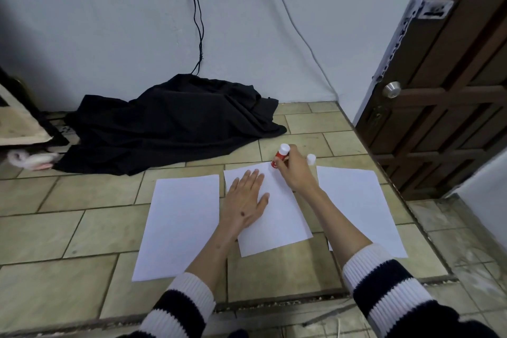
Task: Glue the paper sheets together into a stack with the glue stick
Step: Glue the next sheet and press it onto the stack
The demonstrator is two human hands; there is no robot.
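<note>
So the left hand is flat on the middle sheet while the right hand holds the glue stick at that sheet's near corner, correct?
Not quite. In the head view the right hand holds the glue stick at the far right corner of the middle sheet, not the near one. The left hand does lie flat on that sheet.

You're working on a floor (pixel 82 228) of beige tiles with a dull, slightly mottled glaze and rough dark grout lines. The three paper sheets (pixel 181 222) look matt, smooth and flat. Your glue stick (pixel 280 156) is glossy plastic — red body, white end — and its white cap (pixel 311 158) looks like the same plastic. Your sleeves (pixel 384 280) are ribbed knit. The black cloth (pixel 175 123) is soft, matt and creased. The door (pixel 444 85) is dark panelled wood with a brushed metal knob (pixel 391 89) — the wall (pixel 109 22) is matt paint.
</note>
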